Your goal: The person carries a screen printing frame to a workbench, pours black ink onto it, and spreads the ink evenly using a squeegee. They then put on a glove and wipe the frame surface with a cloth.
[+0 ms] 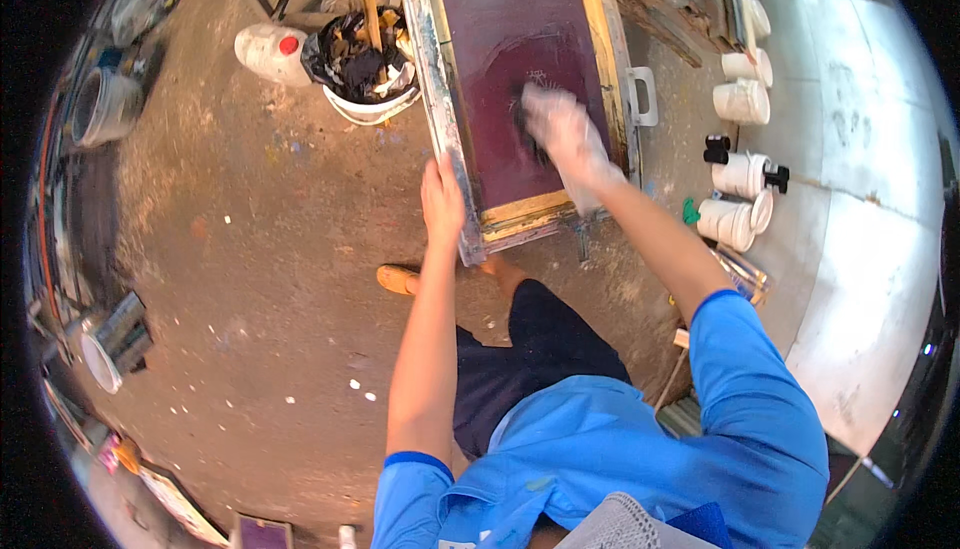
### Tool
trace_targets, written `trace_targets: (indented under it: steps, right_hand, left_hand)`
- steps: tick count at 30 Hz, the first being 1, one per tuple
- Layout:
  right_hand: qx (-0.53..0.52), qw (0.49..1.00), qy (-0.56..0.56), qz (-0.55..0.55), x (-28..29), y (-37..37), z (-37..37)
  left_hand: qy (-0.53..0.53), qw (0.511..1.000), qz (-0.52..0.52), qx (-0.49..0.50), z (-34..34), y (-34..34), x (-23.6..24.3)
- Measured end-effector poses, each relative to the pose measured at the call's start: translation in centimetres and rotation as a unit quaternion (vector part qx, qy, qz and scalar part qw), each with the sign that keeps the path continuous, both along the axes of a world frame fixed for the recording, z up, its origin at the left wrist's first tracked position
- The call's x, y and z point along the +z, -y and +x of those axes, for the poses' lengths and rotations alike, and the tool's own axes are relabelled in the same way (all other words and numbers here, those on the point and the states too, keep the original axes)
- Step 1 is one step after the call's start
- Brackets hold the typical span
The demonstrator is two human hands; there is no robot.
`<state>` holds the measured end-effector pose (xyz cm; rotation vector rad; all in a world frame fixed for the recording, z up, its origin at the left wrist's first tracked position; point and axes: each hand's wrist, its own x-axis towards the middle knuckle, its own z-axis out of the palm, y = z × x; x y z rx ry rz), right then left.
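Observation:
A screen-printing frame with paint-stained wooden rails (592, 24) and a dark maroon mesh (490, 39) stands in front of me. My left hand (442, 204) grips the near end of its left rail. A thin, whitish see-through glove covers my right hand (562, 129), which lies over the lower right part of the mesh. Under its fingers a dark pad or cloth (522, 119) pokes out, pressed against the mesh; most of it is hidden by the hand. Pale scratch-like marks and a wet-looking smear show just beyond my fingertips.
Left of the frame are a white bucket (372, 111) of dark rubbish and a white jug (268, 57) with a red cap. Several white tubs (742, 102) line the edge of a pale metal-topped table (870, 109) at right. A white handle (645, 97) sticks out beside the frame.

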<state>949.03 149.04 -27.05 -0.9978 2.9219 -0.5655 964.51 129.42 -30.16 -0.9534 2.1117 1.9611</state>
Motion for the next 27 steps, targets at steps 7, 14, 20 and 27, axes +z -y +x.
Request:
trace_targets:
  steps: [7, 14, 20, 27]
  right_hand:
    - [0.004, 0.991, 0.009, -0.131, -1.4, 12.3, -8.9]
    - [0.171, 0.978, 0.015, -0.121, -2.4, 4.5, 7.0]
    - [0.128, 0.979, -0.109, 0.120, 3.3, 11.1, -9.7]
    - [0.078, 0.961, 0.255, -0.072, 2.3, -1.5, 6.5]
  left_hand:
    - [-0.024, 0.996, -0.080, 0.006, -2.1, -0.5, 0.3]
    - [-0.026, 0.988, 0.000, 0.150, -1.3, -0.8, -0.8]
    - [-0.050, 0.993, -0.026, 0.105, -2.8, -1.0, 0.6]
    - [0.001, 0.987, -0.069, 0.144, -1.1, -0.6, -1.5]
